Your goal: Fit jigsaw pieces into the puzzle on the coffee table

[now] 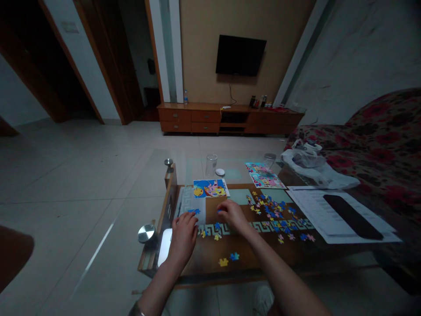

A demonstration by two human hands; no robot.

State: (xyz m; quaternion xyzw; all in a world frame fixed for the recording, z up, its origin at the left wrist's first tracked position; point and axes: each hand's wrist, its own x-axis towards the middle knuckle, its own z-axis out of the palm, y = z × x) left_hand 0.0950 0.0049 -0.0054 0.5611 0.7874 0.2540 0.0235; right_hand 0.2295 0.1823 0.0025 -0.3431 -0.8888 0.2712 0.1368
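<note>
My right hand hovers over the glass coffee table, thumb and fingers pinched on a small blue puzzle piece. Lying low on the left side of the table, my left hand has its fingers loosely apart, their tips close to some joined blue pieces; whether they touch is unclear. Loose yellow pieces and a blue piece are between the hands. Nearer me are a yellow piece and a blue one. Beyond the hands lies a cartoon picture sheet.
A scattered pile of puzzle pieces is to the right. Farther right, a black phone-like slab rests on papers beside a plastic bag. Glasses stand at the back. A white device sits by my left hand.
</note>
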